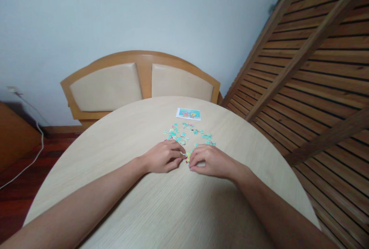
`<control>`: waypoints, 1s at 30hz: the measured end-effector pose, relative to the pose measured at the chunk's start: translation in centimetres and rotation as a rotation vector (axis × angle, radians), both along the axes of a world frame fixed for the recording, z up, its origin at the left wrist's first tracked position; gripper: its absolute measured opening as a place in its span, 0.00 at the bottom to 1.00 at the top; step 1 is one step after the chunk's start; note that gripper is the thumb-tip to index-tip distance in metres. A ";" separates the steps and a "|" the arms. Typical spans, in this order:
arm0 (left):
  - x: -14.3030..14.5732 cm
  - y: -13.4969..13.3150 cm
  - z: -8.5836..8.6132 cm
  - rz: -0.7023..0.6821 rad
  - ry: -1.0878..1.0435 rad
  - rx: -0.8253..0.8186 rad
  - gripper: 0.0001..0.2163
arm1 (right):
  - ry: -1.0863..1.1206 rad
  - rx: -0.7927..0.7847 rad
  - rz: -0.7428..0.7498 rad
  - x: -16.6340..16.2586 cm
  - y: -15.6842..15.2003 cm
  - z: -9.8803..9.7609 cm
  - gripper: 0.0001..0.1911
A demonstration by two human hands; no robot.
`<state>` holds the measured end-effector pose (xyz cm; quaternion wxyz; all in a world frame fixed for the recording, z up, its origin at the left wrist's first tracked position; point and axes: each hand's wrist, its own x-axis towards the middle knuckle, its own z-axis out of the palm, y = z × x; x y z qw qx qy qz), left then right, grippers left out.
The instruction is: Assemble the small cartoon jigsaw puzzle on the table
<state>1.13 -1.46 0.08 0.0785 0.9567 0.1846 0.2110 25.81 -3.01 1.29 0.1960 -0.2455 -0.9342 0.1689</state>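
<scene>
Both hands rest on a round table [173,210] of pale wood, a little below the middle of the frame. The left hand [163,156] lies with its knuckles up and its fingers curled together, and the fingertips [182,156] meet at a small yellow puzzle piece [188,156]. The right hand [211,160] comes from the lower right and is curled the same way, with its fingertips [192,161] touching the same piece from the other side. The piece sits between the two hands, right at the middle of the frame. It is too small to tell if the fingers really pinch it or only press on it.

Just above the hands, a group of loose puzzle pieces [187,133], mostly turquoise, is spread on the table. Some of them lie close beside the knuckles of both hands. Further up, near the far edge of the table, lies a small printed picture [188,113] with a white border, well apart from the hands.

Behind the table, in the upper middle of the frame, stands a wooden headboard [141,82] with two beige padded panels, against a light wall [129,10]. A slatted wooden frame [317,72] leans on the right side. On the left a white cable [34,156] hangs down to the dark red floor [25,191].
</scene>
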 end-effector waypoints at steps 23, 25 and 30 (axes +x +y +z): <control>0.1 -0.1 -0.1 -0.017 -0.003 0.025 0.11 | 0.016 0.082 -0.428 2.9 1.6 0.6 0.07; 0.1 -0.1 -0.2 -0.025 -0.001 0.027 0.12 | 0.000 0.074 -0.484 3.7 2.1 0.5 0.07; 0.0 0.0 -0.3 -0.054 0.009 0.031 0.13 | 0.005 -0.009 -0.399 3.9 2.1 0.5 0.05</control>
